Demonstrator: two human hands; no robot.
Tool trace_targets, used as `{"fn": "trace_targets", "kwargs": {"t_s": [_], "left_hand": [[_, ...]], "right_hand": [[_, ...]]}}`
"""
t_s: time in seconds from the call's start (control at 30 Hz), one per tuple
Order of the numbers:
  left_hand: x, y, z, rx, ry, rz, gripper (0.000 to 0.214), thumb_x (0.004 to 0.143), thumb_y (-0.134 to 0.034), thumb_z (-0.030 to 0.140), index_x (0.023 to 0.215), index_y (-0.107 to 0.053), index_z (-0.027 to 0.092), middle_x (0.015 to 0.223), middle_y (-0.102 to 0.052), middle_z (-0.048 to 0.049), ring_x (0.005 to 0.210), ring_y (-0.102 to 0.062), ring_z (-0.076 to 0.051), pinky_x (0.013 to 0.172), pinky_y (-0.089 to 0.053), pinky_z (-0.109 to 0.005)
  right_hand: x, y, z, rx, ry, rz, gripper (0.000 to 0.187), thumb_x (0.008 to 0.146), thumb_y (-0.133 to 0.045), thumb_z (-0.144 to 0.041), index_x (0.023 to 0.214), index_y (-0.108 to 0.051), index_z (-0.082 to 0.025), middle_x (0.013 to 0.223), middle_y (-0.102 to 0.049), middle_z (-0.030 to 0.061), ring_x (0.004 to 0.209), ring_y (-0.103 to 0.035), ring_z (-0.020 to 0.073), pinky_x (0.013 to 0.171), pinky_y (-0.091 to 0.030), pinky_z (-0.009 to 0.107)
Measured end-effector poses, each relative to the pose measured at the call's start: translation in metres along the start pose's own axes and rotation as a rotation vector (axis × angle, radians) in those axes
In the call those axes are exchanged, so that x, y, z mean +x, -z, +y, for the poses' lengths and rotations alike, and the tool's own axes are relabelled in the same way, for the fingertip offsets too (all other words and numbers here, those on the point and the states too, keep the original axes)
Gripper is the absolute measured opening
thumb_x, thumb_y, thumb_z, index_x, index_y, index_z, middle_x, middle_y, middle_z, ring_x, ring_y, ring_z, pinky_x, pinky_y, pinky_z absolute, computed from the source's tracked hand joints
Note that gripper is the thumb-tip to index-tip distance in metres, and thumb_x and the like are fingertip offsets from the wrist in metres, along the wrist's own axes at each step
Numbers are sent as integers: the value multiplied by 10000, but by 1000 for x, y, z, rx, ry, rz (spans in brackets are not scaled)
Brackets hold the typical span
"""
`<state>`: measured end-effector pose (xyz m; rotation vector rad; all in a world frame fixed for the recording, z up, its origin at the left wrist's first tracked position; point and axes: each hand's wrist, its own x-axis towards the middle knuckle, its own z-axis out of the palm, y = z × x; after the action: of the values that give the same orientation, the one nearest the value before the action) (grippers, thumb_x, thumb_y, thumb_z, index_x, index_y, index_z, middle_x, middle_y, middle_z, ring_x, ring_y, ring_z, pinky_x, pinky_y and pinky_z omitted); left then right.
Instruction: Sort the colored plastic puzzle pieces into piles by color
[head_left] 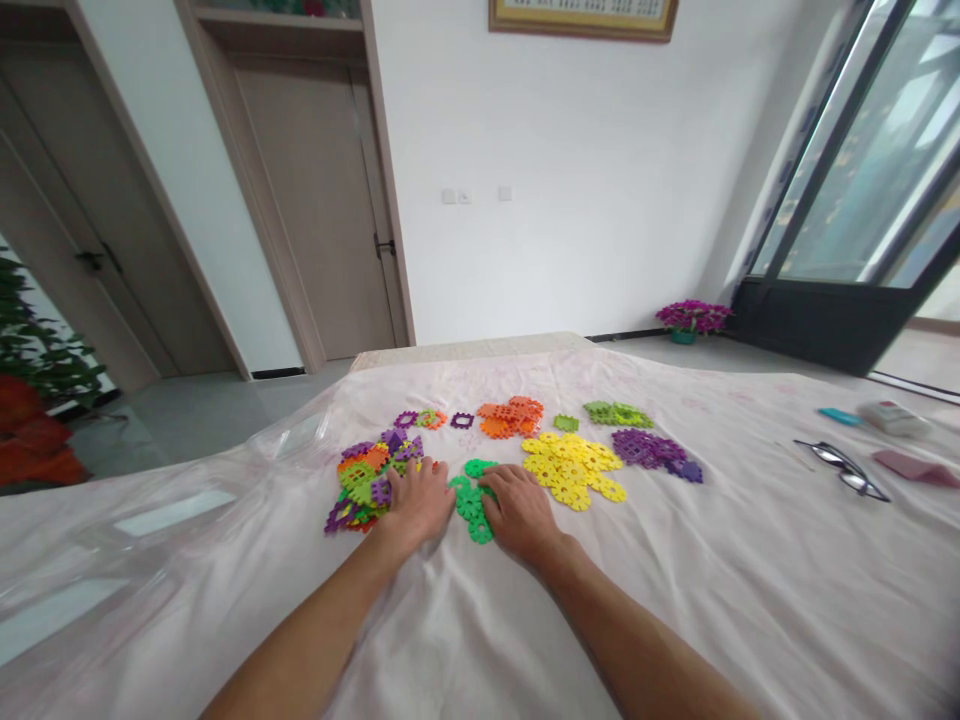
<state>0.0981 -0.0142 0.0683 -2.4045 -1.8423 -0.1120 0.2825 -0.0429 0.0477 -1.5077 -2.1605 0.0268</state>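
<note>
A loose pile of mixed plastic building pieces (361,482) in purple, orange, green and yellow lies left of centre. My left hand (424,502) rests at its right edge, fingers apart, close to a purple piece (381,491). Between my hands lies a small group of green flower-shaped discs (471,502). My right hand (520,508) lies over the right side of this group, its fingers touching the discs and apart from the thumb. Just beyond it is a heap of yellow flower-shaped discs (571,468). Some fingertips are hard to make out.
Behind are orange pieces (511,416), light green pieces (619,413) and a purple square frame (461,421). Purple pieces (649,449) lie to the right. Eyeglasses (841,468) sit farther right on the wrinkled tablecloth (675,590). Clear plastic packaging (172,510) is at left.
</note>
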Motion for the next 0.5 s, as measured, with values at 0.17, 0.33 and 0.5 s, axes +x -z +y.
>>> {"fn": "trace_targets", "kwargs": {"t_s": [0.17,0.33,0.5], "left_hand": [[2,27,-22,-57,-30,-168,445,951,-333,478,1014,-703,239,1126,-694,-155,1062,-639,-320,904,-473,-489],[49,28,-73,-73,111,-32,552,944,-280,563,1318,-594,306,1400,-588,-118,1297,-522,-323,1053,-393,-516],[74,1,-111,-124,287,-284,793,860,-206,769,1557,-265,396,1647,-268,-102,1469,-281,-433,1054,-311,-692]], "right_hand": [[2,2,0,19,-17,-7,240,924,-512,-234,1075,-698,-248,1165,-695,42,1111,-557,216,969,-365,337],[2,4,2,48,0,-17,256,935,-502,-239,1087,-708,-252,1192,-689,37,1120,-555,215,987,-357,339],[2,3,3,49,9,-11,259,953,-492,-249,1089,-713,-253,1195,-688,40,1122,-556,224,988,-367,351]]}}
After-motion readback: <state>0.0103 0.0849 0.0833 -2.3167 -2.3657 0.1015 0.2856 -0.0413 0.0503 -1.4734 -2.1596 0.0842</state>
